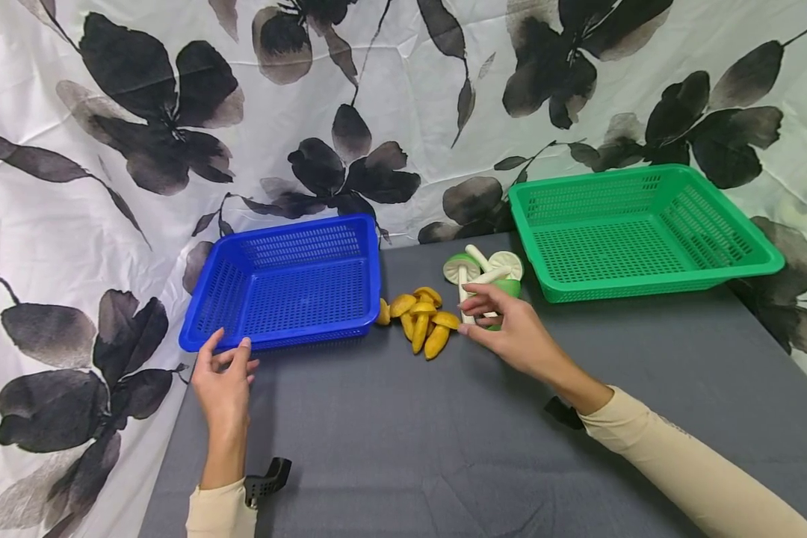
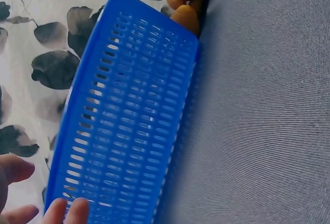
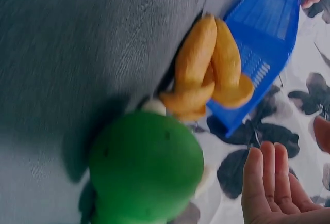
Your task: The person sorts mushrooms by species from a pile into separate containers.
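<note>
Before you, glossy perforated plastic baskets, blue (image 1: pixel 289 284) and green (image 1: pixel 639 232), sit on matt grey woven cloth (image 1: pixel 444 441); smooth plastic mushrooms (image 1: pixel 487 273), creased printed fabric backdrop (image 1: pixel 107 149)

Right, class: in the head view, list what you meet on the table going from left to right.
Left hand → blue basket → yellow mushrooms → right hand → green basket.

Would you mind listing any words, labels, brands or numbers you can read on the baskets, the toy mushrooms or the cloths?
There are none: the blue basket, the green basket, the yellow mushrooms, the green mushrooms, the grey tablecloth and the flowered backdrop show no writing.
</note>
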Motion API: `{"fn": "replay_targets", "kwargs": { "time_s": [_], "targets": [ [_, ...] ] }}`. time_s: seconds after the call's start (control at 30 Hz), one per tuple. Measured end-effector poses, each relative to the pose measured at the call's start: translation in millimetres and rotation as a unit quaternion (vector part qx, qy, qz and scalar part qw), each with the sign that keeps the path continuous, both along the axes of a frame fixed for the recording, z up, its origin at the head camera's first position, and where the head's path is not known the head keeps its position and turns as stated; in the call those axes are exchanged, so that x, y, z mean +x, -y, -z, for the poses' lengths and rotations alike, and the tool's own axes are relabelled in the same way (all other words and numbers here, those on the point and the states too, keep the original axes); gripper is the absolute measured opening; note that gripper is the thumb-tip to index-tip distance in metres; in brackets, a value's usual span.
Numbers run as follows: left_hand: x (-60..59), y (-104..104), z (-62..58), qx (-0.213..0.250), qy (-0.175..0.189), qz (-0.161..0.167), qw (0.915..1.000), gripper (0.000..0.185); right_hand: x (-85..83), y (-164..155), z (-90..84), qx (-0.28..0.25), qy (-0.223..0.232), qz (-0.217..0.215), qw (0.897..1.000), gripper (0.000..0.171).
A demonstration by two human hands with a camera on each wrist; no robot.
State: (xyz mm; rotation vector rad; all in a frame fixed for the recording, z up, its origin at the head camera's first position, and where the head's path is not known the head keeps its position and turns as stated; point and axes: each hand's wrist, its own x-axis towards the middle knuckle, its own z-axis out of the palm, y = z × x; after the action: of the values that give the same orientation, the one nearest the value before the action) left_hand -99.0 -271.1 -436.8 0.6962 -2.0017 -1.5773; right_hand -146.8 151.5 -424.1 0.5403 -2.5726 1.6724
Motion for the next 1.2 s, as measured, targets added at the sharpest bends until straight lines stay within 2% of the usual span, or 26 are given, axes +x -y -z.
{"fn": "replay_targets", "kwargs": {
  "time_s": [0.1, 0.27, 0.6, 0.9, 1.2],
  "targets": [
    [-2.8, 2, 3.6, 0.020, -0.009, -0.024, 0.9995, 0.060, -3.1, 11, 5.5, -0.017, 0.003, -0.007, 1.000, 0.058],
    [-8.0, 5, 8.2, 0.045, -0.023, -0.045, 0.9977, 0.065, -9.4, 28, 12.9, -0.042, 0.016, -0.011, 0.999, 0.056],
    [-15.4, 3, 11.0, 0.065, -0.045, -0.064, 0.9948, 0.072, -28.9, 49, 32.3, -0.038, 0.023, -0.008, 0.999, 0.059],
    [-17.2, 2, 12.3, 0.067, -0.046, -0.067, 0.9945, 0.072, -43.1, 57, 45.8, 0.012, -0.003, 0.000, 1.000, 0.059],
    [-16.4, 3, 13.9, 0.065, -0.041, -0.067, 0.9948, 0.072, -49.6, 63, 48.8, 0.056, 0.005, -0.001, 0.998, 0.057]
  ]
}}
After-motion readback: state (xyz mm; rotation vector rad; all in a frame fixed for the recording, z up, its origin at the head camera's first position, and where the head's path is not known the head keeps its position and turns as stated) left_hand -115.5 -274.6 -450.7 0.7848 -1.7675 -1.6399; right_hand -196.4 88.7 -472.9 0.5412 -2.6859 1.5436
